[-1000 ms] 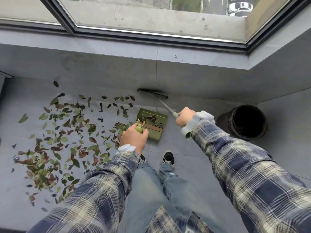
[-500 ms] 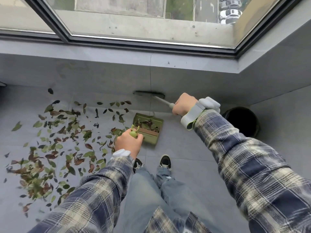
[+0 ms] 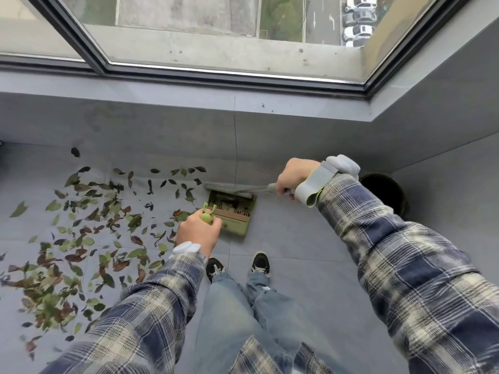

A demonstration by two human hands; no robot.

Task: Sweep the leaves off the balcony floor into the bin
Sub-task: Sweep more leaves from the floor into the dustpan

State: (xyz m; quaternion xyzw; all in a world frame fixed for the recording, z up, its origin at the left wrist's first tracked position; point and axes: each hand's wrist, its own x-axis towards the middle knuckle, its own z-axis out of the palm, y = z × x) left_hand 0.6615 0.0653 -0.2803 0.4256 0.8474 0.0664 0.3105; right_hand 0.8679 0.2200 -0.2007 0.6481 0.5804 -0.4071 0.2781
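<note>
While beside the leaves point(image 3: 135, 222), dustpan point(image 3: 237, 221) in left hand point(image 3: 198, 233).

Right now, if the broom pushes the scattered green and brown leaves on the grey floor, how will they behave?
The scattered green and brown leaves look thin and flat, so probably very light: likely to slide or flutter aside, not roll. They lie loose and apart, so one push may move only some. The brown ones look dry, perhaps brittle.

left hand point(image 3: 198, 233) grips dustpan point(image 3: 237, 225) | right hand point(image 3: 294, 178) grips broom point(image 3: 253, 188) (blurred) | leaves point(image 3: 81, 238) scattered left
</note>
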